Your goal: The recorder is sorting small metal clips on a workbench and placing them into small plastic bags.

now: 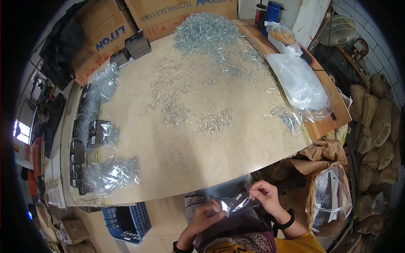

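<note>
Spanning your pinching left hand and right hand, the shiny clear plastic bag is near, beside the pale tabletop, contents unclear; bulging clear packets at left look finished, loose silvery metal pins remain far.

Person's attire. Left hand and right hand: bare. Top: yellow, sleeve showing toward five o'clock; dark printed marking on its front, between five and six. Apron-like garment: dark purplish cloth, small pale speckled print, plain purple edging toward five. Left wristband: black, at six. Right wristband: black, rounded, between four and five.
</note>
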